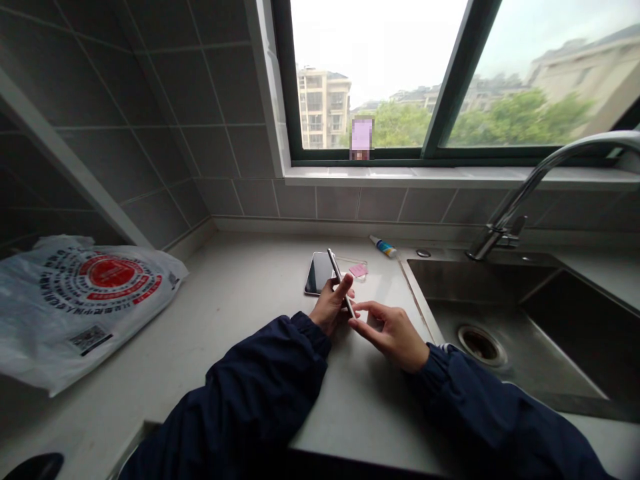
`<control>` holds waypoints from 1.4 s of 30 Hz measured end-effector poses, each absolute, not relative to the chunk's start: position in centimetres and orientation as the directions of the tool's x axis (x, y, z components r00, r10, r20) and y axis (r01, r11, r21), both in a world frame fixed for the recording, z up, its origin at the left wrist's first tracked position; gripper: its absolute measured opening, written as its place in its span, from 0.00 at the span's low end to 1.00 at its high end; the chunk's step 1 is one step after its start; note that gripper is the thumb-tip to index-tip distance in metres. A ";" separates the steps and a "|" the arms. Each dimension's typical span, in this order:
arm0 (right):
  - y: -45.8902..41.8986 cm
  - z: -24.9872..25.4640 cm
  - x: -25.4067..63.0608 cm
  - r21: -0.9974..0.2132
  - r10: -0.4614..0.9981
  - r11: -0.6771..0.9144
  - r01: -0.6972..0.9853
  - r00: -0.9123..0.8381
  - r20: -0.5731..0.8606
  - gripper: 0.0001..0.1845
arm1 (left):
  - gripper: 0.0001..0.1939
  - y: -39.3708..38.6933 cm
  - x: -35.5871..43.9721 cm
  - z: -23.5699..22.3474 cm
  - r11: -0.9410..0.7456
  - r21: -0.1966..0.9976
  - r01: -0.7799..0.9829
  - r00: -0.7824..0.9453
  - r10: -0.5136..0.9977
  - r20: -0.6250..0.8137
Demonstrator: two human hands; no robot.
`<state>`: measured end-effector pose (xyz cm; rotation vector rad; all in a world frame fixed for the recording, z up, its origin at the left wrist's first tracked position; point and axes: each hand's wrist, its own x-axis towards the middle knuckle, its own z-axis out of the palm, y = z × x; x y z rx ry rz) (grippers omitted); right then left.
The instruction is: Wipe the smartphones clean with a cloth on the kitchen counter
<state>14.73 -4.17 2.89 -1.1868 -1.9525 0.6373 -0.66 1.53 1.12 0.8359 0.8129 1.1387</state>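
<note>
Head view: left hand (pixel 330 305) clamped on slim silver bar (pixel 341 283), bar tilted above counter, exact item unclear. Right hand (pixel 391 337) at bar's lower end, thumb and index spread; cannot tell whether gripping. Black smartphone (pixel 318 273) flat on pale stone counter (pixel 240 300) just behind left hand. Clear plastic sheet with pink tab (pixel 358 270) beside phone. Small blue-and-white tube (pixel 383 246) farther back. Steel sink (pixel 500 293) to right; printed white plastic bag (pixel 80 307) far left.

Glossy glass phone (pixel 319 273), smooth metal rod (pixel 334 263), brushed steel sink (pixel 480 273)
</note>
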 end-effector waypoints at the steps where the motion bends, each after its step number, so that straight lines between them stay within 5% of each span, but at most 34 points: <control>1: -4.2 2.9 14.7 -0.724 0.895 0.444 0.527 -0.291 0.338 0.20 | 0.36 1.6 -0.6 1.0 0.208 0.882 -0.423 0.225 0.967 -0.120; 10: -4.0 3.3 14.8 -0.751 0.937 0.348 0.561 -0.235 0.258 0.16 | 0.43 1.2 -0.5 1.5 0.233 0.868 -0.439 0.214 0.965 -0.151; 19: -2.1 1.7 15.6 -0.916 0.975 0.191 0.353 -0.180 0.133 0.22 | 0.30 1.2 -0.6 2.6 0.231 0.817 -0.529 0.323 0.945 -0.059; 36: -0.1 0.3 16.5 -0.975 0.987 0.119 0.185 -0.124 0.097 0.25 | 0.36 1.5 -1.6 2.6 0.323 0.929 -0.178 0.395 0.889 -0.233; 42: 0.1 0.2 16.7 -0.989 0.993 0.067 0.129 -0.104 0.054 0.26 | 0.34 1.4 -1.1 2.1 0.307 0.929 -0.207 0.331 0.915 -0.229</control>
